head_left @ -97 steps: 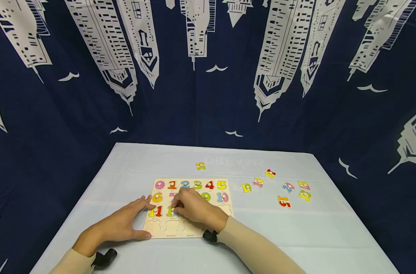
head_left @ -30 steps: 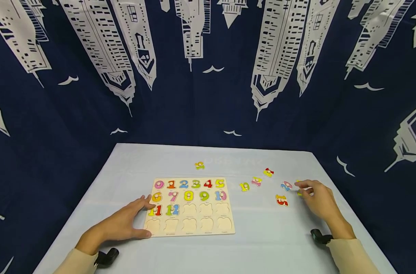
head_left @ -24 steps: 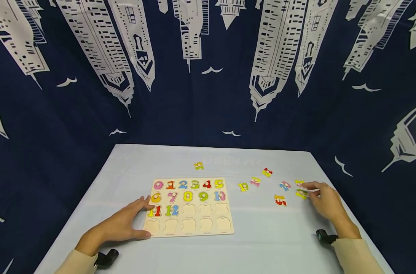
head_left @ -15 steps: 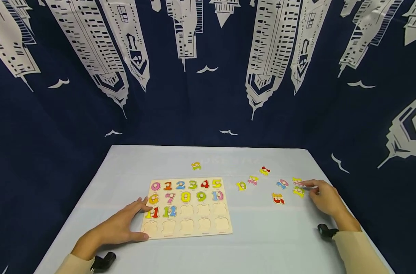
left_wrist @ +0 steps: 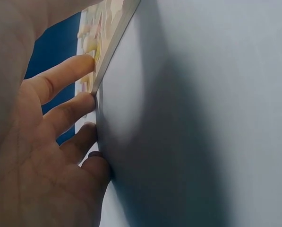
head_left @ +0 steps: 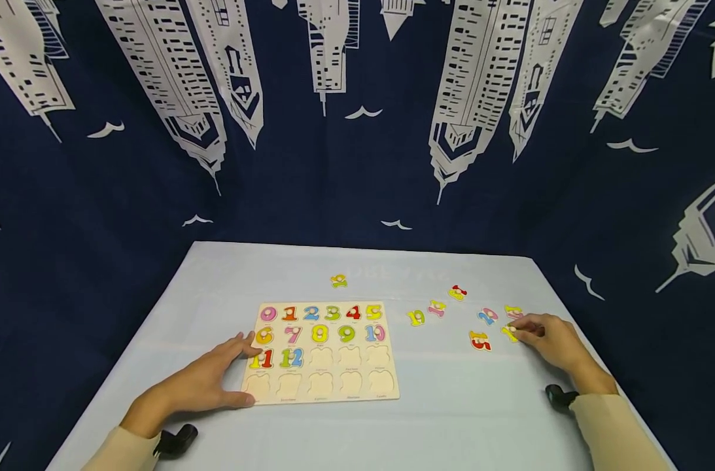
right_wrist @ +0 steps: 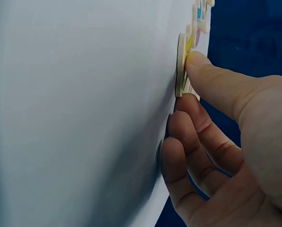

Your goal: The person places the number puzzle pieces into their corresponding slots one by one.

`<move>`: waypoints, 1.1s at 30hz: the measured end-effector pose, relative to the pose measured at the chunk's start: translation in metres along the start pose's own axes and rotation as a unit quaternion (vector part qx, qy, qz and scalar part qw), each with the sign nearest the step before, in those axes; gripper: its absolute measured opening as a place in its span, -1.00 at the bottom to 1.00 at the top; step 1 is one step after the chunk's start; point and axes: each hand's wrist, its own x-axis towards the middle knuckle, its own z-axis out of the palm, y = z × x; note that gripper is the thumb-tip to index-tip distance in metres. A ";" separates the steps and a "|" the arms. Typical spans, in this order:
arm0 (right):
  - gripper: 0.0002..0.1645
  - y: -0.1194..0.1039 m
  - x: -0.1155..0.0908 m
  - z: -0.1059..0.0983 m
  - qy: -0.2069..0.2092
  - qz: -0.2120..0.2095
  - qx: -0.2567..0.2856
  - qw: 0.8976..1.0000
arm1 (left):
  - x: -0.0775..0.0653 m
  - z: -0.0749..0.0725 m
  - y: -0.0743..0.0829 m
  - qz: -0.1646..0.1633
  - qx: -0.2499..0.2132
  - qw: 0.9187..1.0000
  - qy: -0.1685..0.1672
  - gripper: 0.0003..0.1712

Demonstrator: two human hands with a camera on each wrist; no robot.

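Observation:
A wooden number puzzle board [head_left: 357, 400] lies on the table, with number pieces in its upper rows and bare recesses in the lower ones. My left hand [head_left: 195, 386] rests at its left edge, fingers spread, index finger on the board by the 11 and thumb at the near corner. To the right, my right hand [head_left: 554, 341] pinches a yellow-and-green number piece [head_left: 507, 332] between thumb and fingers. In the right wrist view, the thumb lies over this piece [right_wrist: 181, 66], partly hiding it. Right behind it lies a pink-and-yellow piece [head_left: 513, 311].
Loose number pieces lie right of the board: a red-and-yellow 15 [head_left: 479, 341], a blue-and-pink 20 [head_left: 488, 316], a yellow-green piece [head_left: 416, 318], a pink-and-yellow piece [head_left: 436, 308] and a red-and-yellow one [head_left: 458, 292]. Another yellow-green piece [head_left: 339, 280] lies behind the board on the white tablecloth [head_left: 439, 418].
My right hand left the board after the 12, lifted and put down the pink-and-yellow piece at the right, then took hold of the yellow-and-green one. The left hand stays at the board.

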 end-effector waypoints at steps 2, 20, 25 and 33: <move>-0.80 -0.003 0.002 0.002 0.006 -0.009 -0.002 1.000 | -0.001 -0.002 0.000 0.002 0.000 1.000 0.002 -0.02; -0.82 -0.069 -0.007 0.008 0.076 -0.057 0.034 0.995 | 0.000 -0.005 0.001 -0.009 -0.005 1.000 -0.007 -0.04; -0.85 -0.118 -0.005 0.022 0.077 -0.092 0.069 0.990 | 0.001 -0.006 0.004 -0.012 0.005 1.000 -0.007 -0.02; -0.85 -0.212 -0.005 0.064 0.023 -0.177 0.125 0.976 | -0.002 -0.006 0.002 -0.006 0.003 1.000 -0.009 -0.03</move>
